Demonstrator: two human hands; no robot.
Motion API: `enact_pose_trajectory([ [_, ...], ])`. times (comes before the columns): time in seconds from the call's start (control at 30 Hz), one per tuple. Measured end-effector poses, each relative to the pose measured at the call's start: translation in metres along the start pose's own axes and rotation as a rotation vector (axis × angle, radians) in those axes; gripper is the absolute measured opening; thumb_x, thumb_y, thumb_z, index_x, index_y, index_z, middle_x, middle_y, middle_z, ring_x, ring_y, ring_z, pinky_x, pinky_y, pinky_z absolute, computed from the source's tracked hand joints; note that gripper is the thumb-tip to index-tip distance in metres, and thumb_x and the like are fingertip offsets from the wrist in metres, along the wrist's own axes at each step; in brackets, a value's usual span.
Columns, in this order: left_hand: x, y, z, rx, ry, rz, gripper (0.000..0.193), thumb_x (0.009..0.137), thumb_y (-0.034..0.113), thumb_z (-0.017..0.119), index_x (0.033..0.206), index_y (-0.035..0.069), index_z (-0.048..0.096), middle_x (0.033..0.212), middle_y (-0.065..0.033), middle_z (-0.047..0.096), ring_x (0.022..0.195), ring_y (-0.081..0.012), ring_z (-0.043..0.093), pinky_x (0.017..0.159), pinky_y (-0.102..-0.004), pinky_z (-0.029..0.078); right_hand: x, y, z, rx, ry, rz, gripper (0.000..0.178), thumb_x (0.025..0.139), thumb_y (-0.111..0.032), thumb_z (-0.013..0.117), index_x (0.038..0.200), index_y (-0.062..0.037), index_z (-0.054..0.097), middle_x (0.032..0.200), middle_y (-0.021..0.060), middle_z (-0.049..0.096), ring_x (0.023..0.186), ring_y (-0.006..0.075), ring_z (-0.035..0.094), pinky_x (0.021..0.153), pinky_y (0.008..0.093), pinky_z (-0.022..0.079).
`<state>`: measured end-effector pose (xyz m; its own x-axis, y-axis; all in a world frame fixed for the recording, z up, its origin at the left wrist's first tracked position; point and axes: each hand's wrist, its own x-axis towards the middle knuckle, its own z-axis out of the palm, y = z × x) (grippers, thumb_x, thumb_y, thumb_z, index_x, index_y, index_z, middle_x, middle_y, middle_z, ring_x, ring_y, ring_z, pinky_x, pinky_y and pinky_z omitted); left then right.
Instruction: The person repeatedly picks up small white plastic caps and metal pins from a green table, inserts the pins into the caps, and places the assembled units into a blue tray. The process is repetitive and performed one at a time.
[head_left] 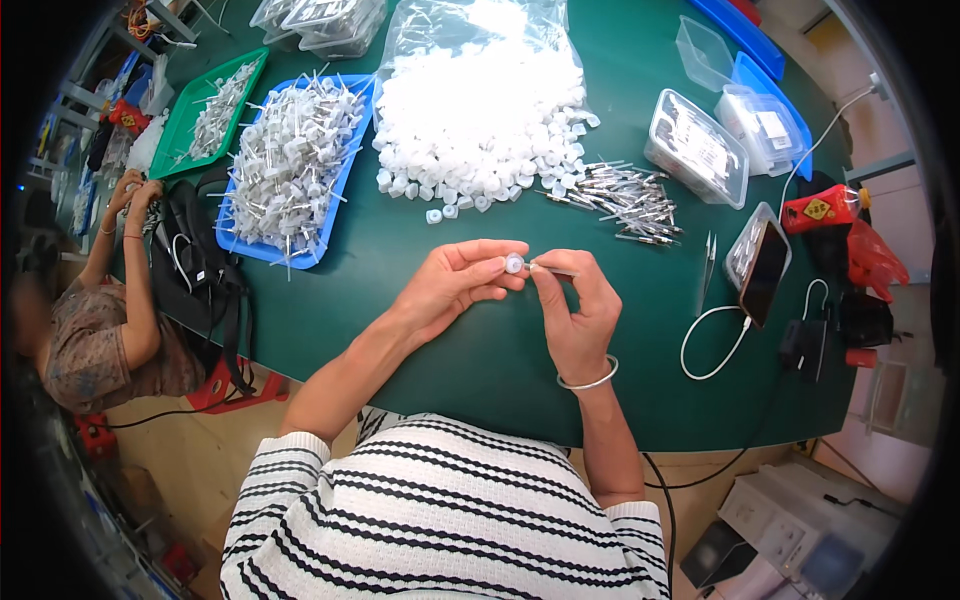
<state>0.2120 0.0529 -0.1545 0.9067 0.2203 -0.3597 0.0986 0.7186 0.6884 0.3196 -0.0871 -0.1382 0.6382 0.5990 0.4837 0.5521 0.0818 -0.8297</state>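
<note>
Above the green table my left hand (455, 285) pinches a small white plastic cap (514, 263) between thumb and fingertips. Close against it, my right hand (580, 305), with a bangle on the wrist, grips a thin metal pin (552, 270) whose end meets the cap. Whether the pin sits inside the cap I cannot tell. Beyond my hands lies a heap of white caps (470, 130), spilling from a clear plastic bag (425, 22). To its right is a pile of metal pins (635, 205). A blue tray (333, 225) at left holds many caps with pins attached.
A green tray (170, 150) of similar parts stands far left, near a co-worker's hands (138, 190). Right of me lie tweezers (708, 262), a phone (765, 272) on a clear box with a white cable (700, 375), and a lidded plastic container (700, 148). A black backpack (195, 255) is at the left edge.
</note>
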Motion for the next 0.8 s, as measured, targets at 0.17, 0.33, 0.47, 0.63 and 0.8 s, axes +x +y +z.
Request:
enact_pose_trajectory([
  [0.17, 0.0007, -0.0013, -0.0010, -0.004, -0.013, 0.003, 0.031, 0.093, 0.009, 0.056, 0.122, -0.003, 0.056, 0.103, -0.0109, 0.066, 0.091, -0.0156, 0.066, 0.075, -0.0213, 0.056, 0.0000, -0.0003, 0.0001, 0.017, -0.004, 0.008, 0.010, 0.083, -0.001, 0.066, 0.091, -0.0010, 0.060, 0.086, 0.0099, 0.063, 0.071, 0.0211, 0.063, 0.062, 0.0290, 0.051],
  [0.33, 0.0008, -0.0019, -0.0008, -0.012, -0.014, -0.004, 0.031, 0.093, 0.009, 0.056, 0.121, -0.003, 0.057, 0.104, -0.0107, 0.066, 0.091, -0.0155, 0.066, 0.075, -0.0216, 0.056, 0.0001, 0.0001, -0.0006, 0.026, -0.004, 0.020, 0.010, 0.083, -0.001, 0.066, 0.090, -0.0010, 0.061, 0.085, 0.0097, 0.064, 0.071, 0.0210, 0.063, 0.062, 0.0291, 0.051],
  [0.47, 0.0004, -0.0010, -0.0004, -0.013, -0.014, -0.012, 0.030, 0.093, 0.008, 0.056, 0.120, -0.003, 0.057, 0.105, -0.0106, 0.066, 0.091, -0.0151, 0.066, 0.075, -0.0214, 0.056, 0.0004, -0.0002, -0.0006, 0.027, -0.008, 0.018, 0.010, 0.082, -0.001, 0.066, 0.090, -0.0013, 0.061, 0.085, 0.0096, 0.064, 0.070, 0.0210, 0.063, 0.062, 0.0292, 0.051],
  [0.63, 0.0010, -0.0022, -0.0006, 0.038, -0.008, 0.013, 0.031, 0.092, 0.011, 0.058, 0.120, -0.002, 0.058, 0.102, -0.0108, 0.067, 0.091, -0.0135, 0.066, 0.077, -0.0218, 0.055, 0.0015, -0.0013, -0.0011, -0.005, -0.020, -0.023, 0.010, 0.082, -0.001, 0.067, 0.090, -0.0023, 0.061, 0.084, 0.0091, 0.063, 0.070, 0.0210, 0.063, 0.061, 0.0298, 0.051],
  [0.8, 0.0003, -0.0051, -0.0024, 0.065, -0.014, 0.040, 0.031, 0.092, 0.012, 0.059, 0.120, -0.002, 0.059, 0.102, -0.0099, 0.067, 0.091, -0.0130, 0.066, 0.077, -0.0218, 0.055, 0.0026, -0.0025, -0.0020, -0.050, -0.050, -0.047, 0.010, 0.081, -0.001, 0.067, 0.089, -0.0029, 0.061, 0.083, 0.0089, 0.063, 0.069, 0.0212, 0.063, 0.059, 0.0298, 0.050],
])
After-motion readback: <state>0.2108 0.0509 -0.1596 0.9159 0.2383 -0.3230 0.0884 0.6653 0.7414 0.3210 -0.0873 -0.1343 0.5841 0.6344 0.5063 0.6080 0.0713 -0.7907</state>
